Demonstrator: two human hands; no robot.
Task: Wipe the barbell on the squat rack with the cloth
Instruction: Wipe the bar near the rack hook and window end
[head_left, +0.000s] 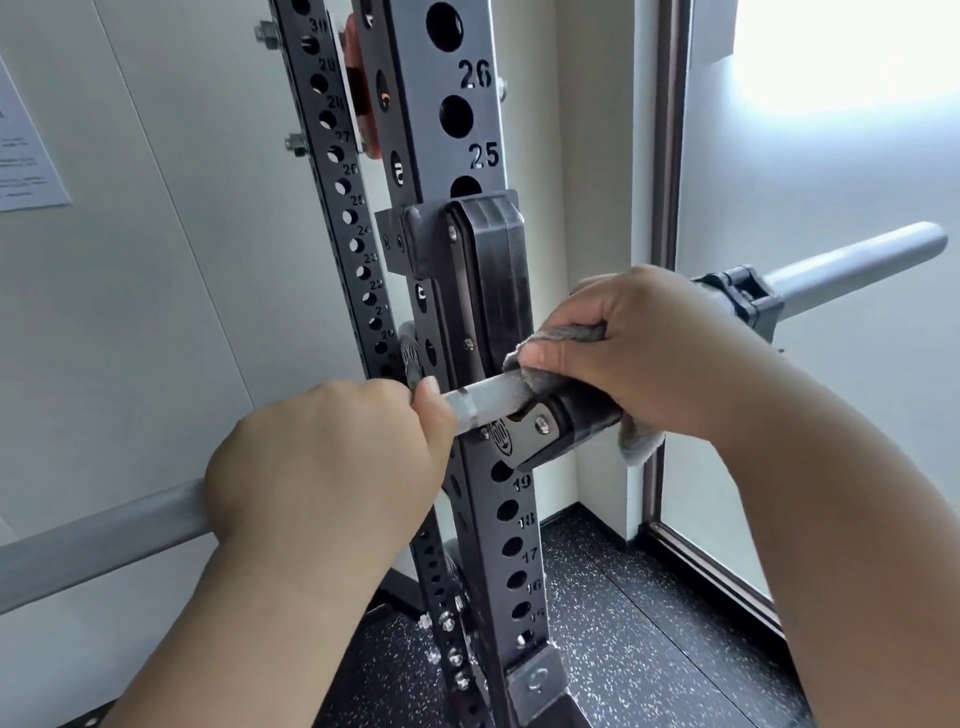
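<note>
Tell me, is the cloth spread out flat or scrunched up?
Scrunched up. The grey cloth sits in a wad on the barbell beside the J-hook, not laid flat, and one crumpled end hangs down below.

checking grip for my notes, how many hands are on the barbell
2. The left hand grips the barbell left of the J-hook; the right hand holds the cloth against it at the hook.

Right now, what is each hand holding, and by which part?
The left hand grips the barbell shaft beside the hook; the right hand grips a grey cloth wrapped over the bar at the hook.
</note>
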